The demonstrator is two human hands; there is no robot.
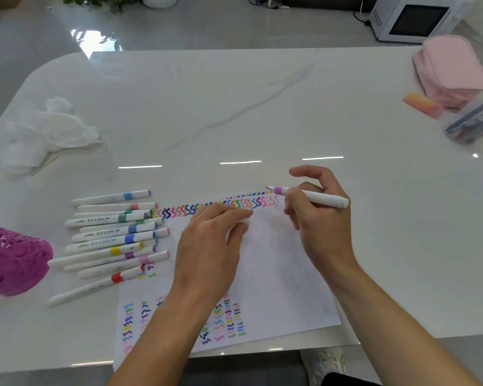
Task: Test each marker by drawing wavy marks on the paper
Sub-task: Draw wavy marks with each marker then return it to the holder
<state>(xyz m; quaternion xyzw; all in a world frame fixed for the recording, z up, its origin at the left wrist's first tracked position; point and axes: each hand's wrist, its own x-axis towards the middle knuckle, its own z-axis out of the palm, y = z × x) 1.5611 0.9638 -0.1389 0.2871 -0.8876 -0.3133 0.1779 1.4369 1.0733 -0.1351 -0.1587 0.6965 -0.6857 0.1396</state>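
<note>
A white sheet of paper lies on the table with a row of coloured wavy marks along its far edge and more columns near its front. My right hand grips an uncapped white marker with a lilac band, its tip raised just past the right end of the row. My left hand rests flat on the paper and pinches a small white cap. Several capped markers lie in a pile left of the paper.
A purple perforated pen holder lies on its side at the left edge. Crumpled white tissue sits at far left. A pink pouch, an orange-pink eraser and a clear case of pens are at far right.
</note>
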